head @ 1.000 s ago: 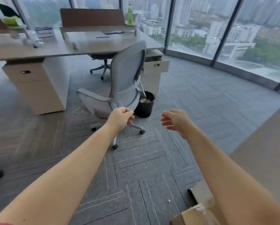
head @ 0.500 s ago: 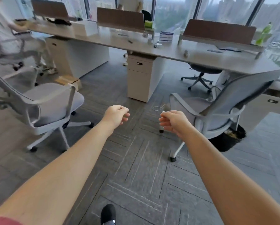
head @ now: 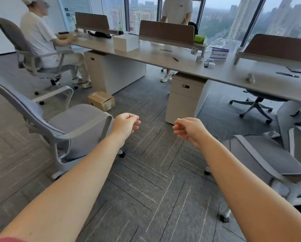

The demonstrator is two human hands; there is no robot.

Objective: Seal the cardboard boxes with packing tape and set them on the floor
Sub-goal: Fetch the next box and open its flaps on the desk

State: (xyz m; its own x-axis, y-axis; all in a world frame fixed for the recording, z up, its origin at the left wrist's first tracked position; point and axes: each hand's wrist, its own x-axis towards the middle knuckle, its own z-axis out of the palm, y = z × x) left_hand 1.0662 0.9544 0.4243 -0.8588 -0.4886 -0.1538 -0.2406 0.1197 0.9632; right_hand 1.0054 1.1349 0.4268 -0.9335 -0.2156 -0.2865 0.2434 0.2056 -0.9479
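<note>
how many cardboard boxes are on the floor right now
1. The cardboard box lies on the carpet beside the left desk pedestal, behind the nearest grey chair. Others may be hidden behind desks or outside the view.

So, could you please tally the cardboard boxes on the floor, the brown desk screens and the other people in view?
Cardboard box on the floor: 1
Brown desk screens: 3
Other people, one seated and one standing: 2
Total: 6
</note>
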